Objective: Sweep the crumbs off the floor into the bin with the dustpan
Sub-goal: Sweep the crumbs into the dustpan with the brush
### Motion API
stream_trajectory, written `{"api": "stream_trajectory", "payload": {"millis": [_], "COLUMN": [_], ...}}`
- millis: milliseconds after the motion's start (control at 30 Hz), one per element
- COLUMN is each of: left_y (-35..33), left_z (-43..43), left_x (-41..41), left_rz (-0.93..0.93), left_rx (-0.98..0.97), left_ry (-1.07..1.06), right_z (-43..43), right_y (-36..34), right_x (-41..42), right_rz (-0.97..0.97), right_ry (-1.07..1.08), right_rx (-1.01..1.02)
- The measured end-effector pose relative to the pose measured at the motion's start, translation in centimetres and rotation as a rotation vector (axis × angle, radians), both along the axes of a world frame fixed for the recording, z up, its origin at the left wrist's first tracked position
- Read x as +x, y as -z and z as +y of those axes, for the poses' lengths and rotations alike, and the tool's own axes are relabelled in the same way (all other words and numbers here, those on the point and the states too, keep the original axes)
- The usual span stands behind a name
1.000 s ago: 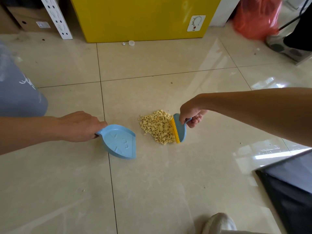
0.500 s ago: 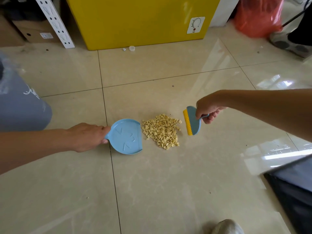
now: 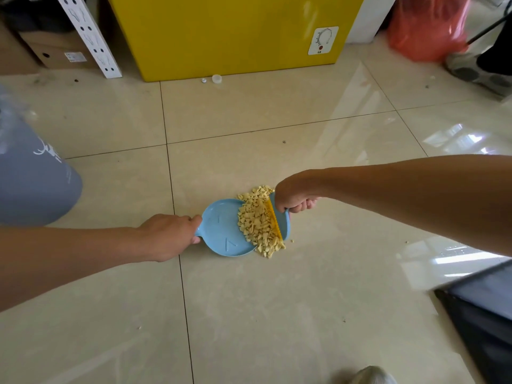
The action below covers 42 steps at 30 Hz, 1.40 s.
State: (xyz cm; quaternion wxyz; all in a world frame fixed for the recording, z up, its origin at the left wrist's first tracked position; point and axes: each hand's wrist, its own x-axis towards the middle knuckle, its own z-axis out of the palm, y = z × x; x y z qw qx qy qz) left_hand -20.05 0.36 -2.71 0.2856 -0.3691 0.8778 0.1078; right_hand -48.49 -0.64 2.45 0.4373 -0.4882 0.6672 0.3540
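A light blue dustpan (image 3: 221, 231) lies flat on the tiled floor, and my left hand (image 3: 166, 235) grips its handle at the left. A heap of pale yellow crumbs (image 3: 259, 223) sits at the pan's right lip, partly on the pan and partly on the floor. My right hand (image 3: 293, 196) holds a small blue brush (image 3: 281, 217) with yellow bristles, pressed against the right side of the heap. A few stray crumbs lie just right of the brush. The grey-blue bin (image 3: 30, 173) stands at the far left.
A yellow cabinet (image 3: 227, 31) stands at the back, with a bottle cap (image 3: 216, 78) on the floor before it. A red plastic bag (image 3: 426, 26) is at the back right, a dark flat object (image 3: 482, 322) at the lower right, my shoe (image 3: 368, 375) at the bottom.
The brush came back left against the crumbs and pushed them onto the dustpan's lip. The dustpan slid right to meet the heap.
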Motion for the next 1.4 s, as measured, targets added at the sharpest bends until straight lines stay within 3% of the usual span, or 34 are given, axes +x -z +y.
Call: {"api": "stream_trajectory", "payload": {"millis": [533,633,800,967,1100,1233,1400], "left_y": [0.9,0.6,0.5,0.9,0.6,0.2,-0.5], "left_z": [-0.2,-0.3,-0.3,-0.4,-0.3,-0.2,0.1], "left_x": [0.2,0.5,1.2,2.2,3.0,4.4,5.5], "left_rz": [-0.033,-0.049,-0.056,-0.002,0.043,0.086,0.063], "left_rx": [0.026,0.06,0.064,0.098,0.106,0.117,0.124], "left_ry": [-0.013,-0.073,-0.1,-0.132,-0.143,-0.134,-0.103], "right_z": [-0.9,-2.2,-3.7,-3.9,-4.2,-4.4,-4.9], "right_y": [-1.2,-2.1,-3.1,-2.4,-0.7,0.6,1.7], "right_x": [5.9,4.6,2.5,1.3,1.1,1.2,0.8], "right_rz": [-0.317,-0.257,0.024,0.157,0.147,0.018,-0.036], "right_ry": [-0.072,-0.195,-0.511,-0.72,-0.857,-1.014,-1.153], "right_rx": [-0.165,-0.311,-0.619,-0.8,-0.887,-0.91,-0.852]}}
